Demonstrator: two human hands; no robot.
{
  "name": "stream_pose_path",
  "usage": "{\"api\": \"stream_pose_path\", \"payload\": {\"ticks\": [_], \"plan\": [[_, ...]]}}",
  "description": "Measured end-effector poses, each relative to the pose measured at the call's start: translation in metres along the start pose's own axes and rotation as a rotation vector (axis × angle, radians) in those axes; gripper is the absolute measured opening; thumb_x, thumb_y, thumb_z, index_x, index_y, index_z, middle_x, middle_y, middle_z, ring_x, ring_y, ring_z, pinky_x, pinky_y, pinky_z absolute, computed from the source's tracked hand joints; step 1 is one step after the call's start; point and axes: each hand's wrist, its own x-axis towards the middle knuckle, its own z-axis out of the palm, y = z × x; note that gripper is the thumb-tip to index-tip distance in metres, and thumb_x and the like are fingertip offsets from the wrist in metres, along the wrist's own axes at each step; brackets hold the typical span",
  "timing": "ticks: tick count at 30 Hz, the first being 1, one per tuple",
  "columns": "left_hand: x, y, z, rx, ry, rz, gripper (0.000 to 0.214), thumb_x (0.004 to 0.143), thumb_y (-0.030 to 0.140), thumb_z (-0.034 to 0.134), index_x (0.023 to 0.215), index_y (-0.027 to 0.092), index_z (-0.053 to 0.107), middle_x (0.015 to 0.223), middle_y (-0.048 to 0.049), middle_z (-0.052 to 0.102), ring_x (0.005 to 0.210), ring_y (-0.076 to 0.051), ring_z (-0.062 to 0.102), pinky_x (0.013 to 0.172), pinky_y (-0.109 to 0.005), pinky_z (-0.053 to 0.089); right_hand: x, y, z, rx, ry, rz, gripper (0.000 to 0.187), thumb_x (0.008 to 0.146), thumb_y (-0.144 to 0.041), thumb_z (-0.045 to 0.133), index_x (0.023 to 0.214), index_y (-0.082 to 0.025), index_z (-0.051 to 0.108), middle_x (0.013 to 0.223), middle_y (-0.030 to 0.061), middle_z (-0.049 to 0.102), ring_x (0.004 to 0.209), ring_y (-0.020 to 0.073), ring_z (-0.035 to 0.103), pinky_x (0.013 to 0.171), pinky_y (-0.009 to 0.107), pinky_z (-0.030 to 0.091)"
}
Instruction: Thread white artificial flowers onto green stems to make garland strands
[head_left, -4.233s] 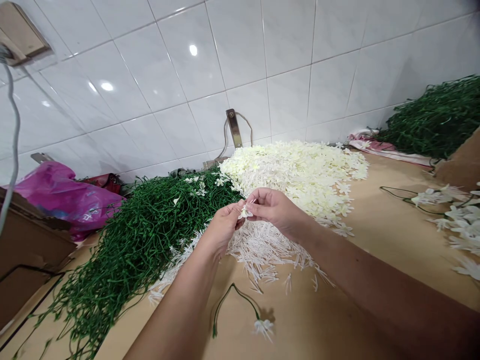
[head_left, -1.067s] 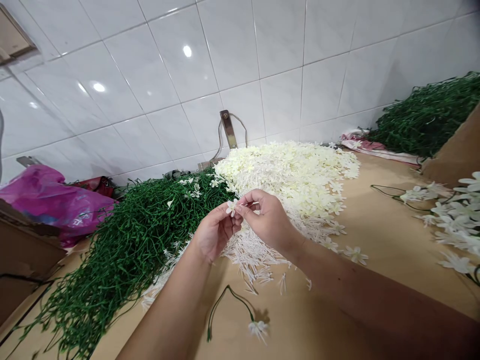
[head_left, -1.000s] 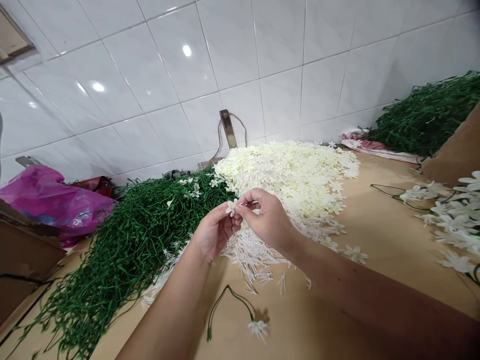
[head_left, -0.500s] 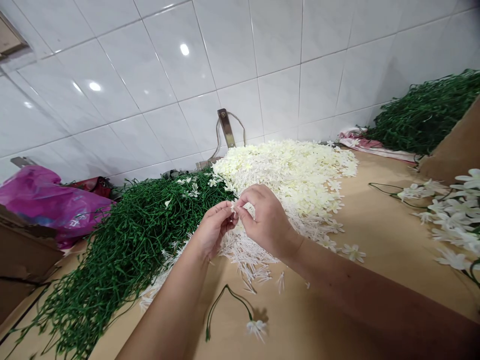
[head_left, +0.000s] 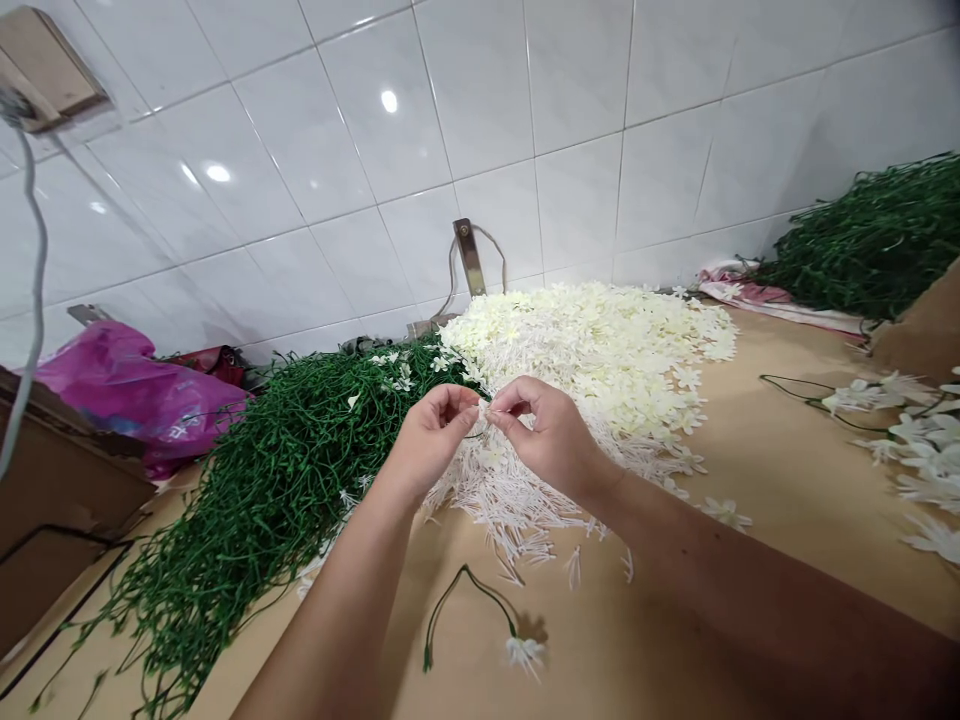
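Between my two hands is a small white artificial flower [head_left: 484,410], pinched at the fingertips. My left hand [head_left: 439,435] is closed on its left side, thumb against fingers. My right hand [head_left: 544,435] grips it from the right with thumb and forefinger. Fingers cover most of the flower. Behind and below my hands spreads a heap of loose pale-yellow petals [head_left: 600,340] and thin white stamens [head_left: 510,500]. Left of them lies a large pile of green plastic stems [head_left: 300,440]. Nearer me, a bent green stem [head_left: 466,570] bears one white flower [head_left: 525,652] on the table.
Assembled white flowers [head_left: 930,450] lie at the right, beside a cardboard box [head_left: 926,325]. More green stems [head_left: 877,240] are piled behind, next to a red-and-white cloth [head_left: 780,298]. A pink plastic bag [head_left: 142,395] and another box [head_left: 67,520] stand left. A tiled wall [head_left: 570,200] closes the back.
The view has swung slightly left, so everything appears shifted right. My fingertips have moved slightly on the flower, and more of it shows between my hands.
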Motion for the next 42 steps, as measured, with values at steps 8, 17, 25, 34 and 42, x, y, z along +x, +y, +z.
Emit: {"api": "stream_pose_path", "payload": {"ticks": [8,17,25,34,42], "plan": [[-0.004,0.006,-0.004,-0.052,-0.068,0.004,0.015,0.062,0.023,0.063,0.071,0.014,0.056,0.061,0.0014,0.053,0.059,-0.008,0.046,0.06,-0.022,0.036,0.002,-0.002,0.002,0.232,-0.013,0.22,0.011,0.066,-0.023,0.057,0.064,-0.016,0.049,0.062,0.0002,0.054,0.057,0.0104,0.051,0.056,0.027,0.043],[-0.005,0.006,0.002,-0.187,-0.036,0.003,0.01,0.066,0.017,0.057,0.061,0.013,0.05,0.053,0.0047,0.046,0.049,-0.005,0.04,0.053,-0.02,0.032,0.001,-0.01,0.006,0.318,-0.076,0.232,0.022,0.066,-0.024,0.059,0.086,-0.016,0.051,0.061,-0.0033,0.046,0.054,0.0083,0.048,0.052,0.023,0.043],[-0.019,0.009,0.0,-0.146,-0.031,-0.042,0.012,0.072,0.024,0.05,0.065,0.014,0.048,0.057,0.0027,0.047,0.051,-0.006,0.041,0.053,-0.021,0.031,0.001,-0.019,-0.002,0.205,-0.056,0.253,0.014,0.064,-0.029,0.063,0.07,-0.019,0.056,0.066,0.0016,0.056,0.056,0.0111,0.051,0.053,0.025,0.042],[-0.118,-0.001,-0.053,0.796,-0.354,0.141,0.036,0.065,0.002,0.043,0.09,0.022,0.059,0.089,-0.005,0.056,0.087,-0.018,0.048,0.074,-0.029,0.036,0.005,-0.027,-0.009,0.178,-0.078,0.312,0.016,0.062,-0.032,0.062,0.067,-0.018,0.056,0.065,0.003,0.055,0.055,0.0093,0.046,0.052,0.026,0.037],[-0.135,-0.018,-0.041,0.792,-0.45,0.184,0.042,0.067,0.008,0.047,0.106,0.024,0.055,0.084,-0.0035,0.053,0.08,-0.015,0.048,0.073,-0.023,0.038,-0.003,-0.022,-0.005,0.054,-0.115,0.291,0.021,0.059,-0.04,0.063,0.065,-0.02,0.058,0.061,0.0034,0.057,0.049,0.0111,0.046,0.046,0.027,0.034]]}}
